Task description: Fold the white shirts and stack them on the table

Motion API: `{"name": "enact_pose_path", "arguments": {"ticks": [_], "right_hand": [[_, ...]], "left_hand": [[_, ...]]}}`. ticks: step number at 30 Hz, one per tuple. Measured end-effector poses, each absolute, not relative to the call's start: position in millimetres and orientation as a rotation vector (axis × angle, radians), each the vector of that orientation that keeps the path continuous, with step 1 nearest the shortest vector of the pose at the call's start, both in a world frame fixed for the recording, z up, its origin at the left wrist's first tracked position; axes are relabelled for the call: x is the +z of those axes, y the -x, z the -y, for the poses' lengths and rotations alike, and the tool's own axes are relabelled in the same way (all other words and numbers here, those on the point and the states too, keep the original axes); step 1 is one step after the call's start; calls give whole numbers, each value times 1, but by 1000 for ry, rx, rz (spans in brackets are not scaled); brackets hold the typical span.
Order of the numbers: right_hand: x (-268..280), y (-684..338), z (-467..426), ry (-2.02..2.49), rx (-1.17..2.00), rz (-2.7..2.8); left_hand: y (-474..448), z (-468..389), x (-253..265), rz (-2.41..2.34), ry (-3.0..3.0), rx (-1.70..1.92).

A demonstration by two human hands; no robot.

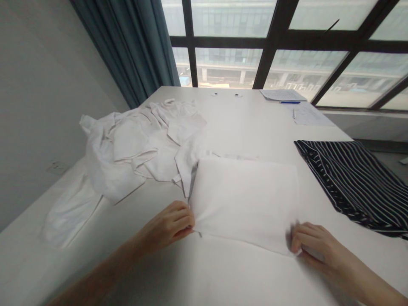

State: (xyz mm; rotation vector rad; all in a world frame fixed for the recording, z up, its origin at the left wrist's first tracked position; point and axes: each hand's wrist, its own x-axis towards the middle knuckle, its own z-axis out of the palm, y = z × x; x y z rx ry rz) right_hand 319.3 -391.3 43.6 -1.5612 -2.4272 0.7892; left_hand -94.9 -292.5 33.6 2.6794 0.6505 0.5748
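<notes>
A white cloth, its shape a flat rectangle, is stretched between my two hands just over the white table. My left hand is closed in a pinch on its near left corner, where creases run inward. At the near right corner my right hand is also closed on the fabric, with fingers bent and slightly blurred. Its far edge lies towards the window. Whether the cloth is a garment or a plain piece cannot be made out.
A heap of crumpled white garments lies to the left, close to the cloth. On the right a black-and-white striped fabric is spread to the table's edge. Papers and a blue pen rest at the back right of the table.
</notes>
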Motion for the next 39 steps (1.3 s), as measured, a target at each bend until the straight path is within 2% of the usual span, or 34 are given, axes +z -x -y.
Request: {"name": "enact_pose_path", "arguments": {"ticks": [4, 8, 10, 15, 20, 27, 32, 39], "right_hand": [[50, -336, 385, 1620, 622, 2502], [61, -337, 377, 1585, 228, 2472], [68, -323, 370, 1523, 138, 2422], [82, -252, 351, 1179, 284, 2509], [63, -199, 334, 833, 465, 2751], [31, -193, 327, 875, 553, 2837], [38, -198, 328, 833, 641, 2870], [55, -222, 338, 754, 895, 2869]], "left_hand": [[94, 297, 32, -663, -2491, 603], [93, 285, 35, -1179, -2081, 731], [88, 273, 38, -1343, -1845, 772], [61, 242, 40, -1287, -1676, 867], [44, 228, 28, -1330, -1759, 680], [47, 204, 22, -1144, -1562, 694], [41, 190, 38, -1013, -1441, 862], [46, 200, 33, -1061, -1582, 825]]}}
